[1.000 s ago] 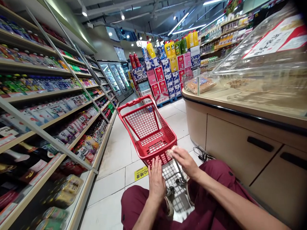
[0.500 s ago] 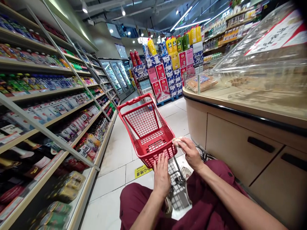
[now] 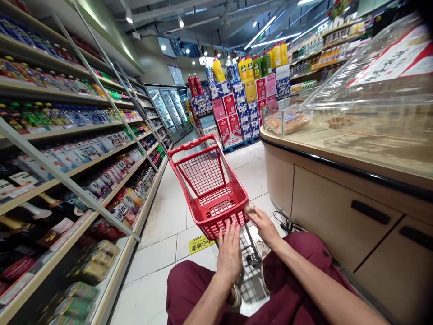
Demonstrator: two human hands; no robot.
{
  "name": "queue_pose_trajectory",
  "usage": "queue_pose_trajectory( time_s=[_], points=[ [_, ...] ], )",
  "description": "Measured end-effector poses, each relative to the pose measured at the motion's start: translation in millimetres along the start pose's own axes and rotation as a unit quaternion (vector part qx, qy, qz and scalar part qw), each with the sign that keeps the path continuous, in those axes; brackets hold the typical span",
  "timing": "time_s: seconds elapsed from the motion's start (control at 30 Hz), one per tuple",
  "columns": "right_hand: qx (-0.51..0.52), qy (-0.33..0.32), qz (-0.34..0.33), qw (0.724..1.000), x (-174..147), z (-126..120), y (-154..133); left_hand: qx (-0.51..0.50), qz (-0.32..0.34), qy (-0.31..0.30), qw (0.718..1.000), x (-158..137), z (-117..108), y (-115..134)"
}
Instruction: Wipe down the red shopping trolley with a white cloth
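Note:
A red shopping cart (image 3: 216, 189) stands in front of me, its plastic basket holding nothing. My left hand (image 3: 230, 253) has its fingers stretched out flat at the basket's near wall and seems to touch it. At the basket's near right corner, my right hand (image 3: 265, 225) pinches a small whitish crumpled cloth (image 3: 250, 208) against or very close to the rim. Most of the cloth is hidden in the fingers, and whether it is fabric or paper is unclear. Below the basket, a caster wheel (image 3: 253, 259) shows between my feet.
Drink shelves (image 3: 77, 171) line the left side. On the right is a wooden counter (image 3: 324, 198) with clear covers, and cables (image 3: 286, 222) lie at its foot. Stacked drink cartons (image 3: 233, 113) and glass-door fridges (image 3: 169, 108) stand beyond. A yellow floor sticker (image 3: 199, 243) lies beside the cart.
My right hand has moved slightly down at the basket's corner, with the cloth more bunched in its fingers. My left hand stays at the near wall. The view has tilted a little.

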State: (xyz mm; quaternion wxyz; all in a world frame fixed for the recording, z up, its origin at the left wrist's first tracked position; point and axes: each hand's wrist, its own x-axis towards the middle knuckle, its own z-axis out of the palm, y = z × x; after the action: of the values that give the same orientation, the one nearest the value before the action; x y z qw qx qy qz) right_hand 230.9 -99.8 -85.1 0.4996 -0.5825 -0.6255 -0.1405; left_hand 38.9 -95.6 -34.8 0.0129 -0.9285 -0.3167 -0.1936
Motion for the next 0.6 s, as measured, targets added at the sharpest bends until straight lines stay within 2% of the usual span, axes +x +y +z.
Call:
queue_pose_trajectory(
  time_s=[0.1,0.17,0.23,0.3,0.37,0.43,0.5,0.6],
  points=[
    [0.001,-0.04,-0.002,0.999,-14.7,-2.7,5.6,0.014,-0.015,-0.001,1.0,-3.0,-2.3,-7.7],
    [0.01,-0.014,0.016,1.0,-9.6,-14.4,4.6,0.023,-0.025,0.002,0.999,-3.3,-2.6,-10.9],
    [0.023,0.04,0.032,0.998,4.3,-22.9,-0.3,0.029,-0.025,0.004,0.999,-2.7,-1.5,-10.1],
    [0.031,0.062,0.031,0.997,14.1,-20.8,-5.6,0.033,-0.016,0.003,0.999,-2.7,0.0,-7.0],
    [0.025,0.031,0.033,0.999,10.5,-10.3,-7.6,0.038,-0.007,0.003,0.999,-4.4,0.9,-4.9],
    [0.015,-0.031,0.031,0.999,-3.4,-0.2,-5.5,0.042,0.0,0.005,0.999,-7.2,0.5,-6.3],
    [0.009,-0.059,0.028,0.998,-15.1,1.6,-2.7,0.046,0.0,0.007,0.999,-9.5,-0.6,-10.3],
    [0.011,0.01,0.025,1.0,-9.2,-9.0,-6.7,0.05,-0.012,0.014,0.999,-9.4,-1.8,-15.0]
  ],
)
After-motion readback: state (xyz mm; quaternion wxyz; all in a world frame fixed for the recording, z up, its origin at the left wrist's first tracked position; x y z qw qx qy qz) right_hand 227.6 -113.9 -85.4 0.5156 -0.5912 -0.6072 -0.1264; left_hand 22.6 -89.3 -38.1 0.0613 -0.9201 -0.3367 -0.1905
